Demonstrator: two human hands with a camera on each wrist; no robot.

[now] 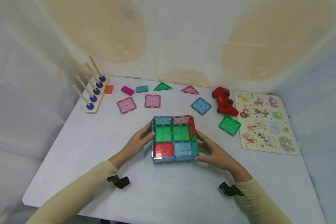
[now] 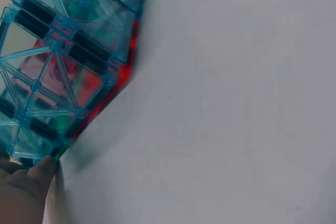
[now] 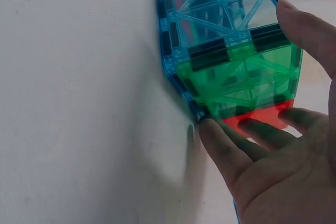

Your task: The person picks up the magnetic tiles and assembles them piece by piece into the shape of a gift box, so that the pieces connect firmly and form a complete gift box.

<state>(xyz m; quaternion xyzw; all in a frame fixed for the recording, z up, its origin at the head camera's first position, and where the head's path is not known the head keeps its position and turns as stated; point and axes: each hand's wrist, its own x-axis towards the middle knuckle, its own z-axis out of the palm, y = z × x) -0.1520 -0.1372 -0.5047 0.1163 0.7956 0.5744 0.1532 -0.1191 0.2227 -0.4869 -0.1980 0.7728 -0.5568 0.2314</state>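
Observation:
A box of see-through magnetic tiles [image 1: 165, 160] is between my two hands, with green, red and blue squares on its floor. Its walls are blue at the front and left, blue and pink at the back, red and green on the right. My left hand [image 1: 136, 141] holds the left side, thumb at the wall's edge; the left wrist view shows only part of this hand [image 2: 23, 190]. On the opposite side my right hand [image 1: 215, 153] grips the green and red wall. In the right wrist view the thumb [image 3: 307, 30] is at one edge and the fingertips at the other.
Behind the box lie pink square tiles [image 1: 152, 101], a blue tile [image 1: 201, 106], triangular tiles [image 1: 163, 86] and small blocks [image 1: 141, 89]. A peg stand [image 1: 99, 95] is at back left. To the right are a green tile [image 1: 230, 125], a red game controller [image 1: 225, 102] and an animal puzzle board [image 1: 264, 124].

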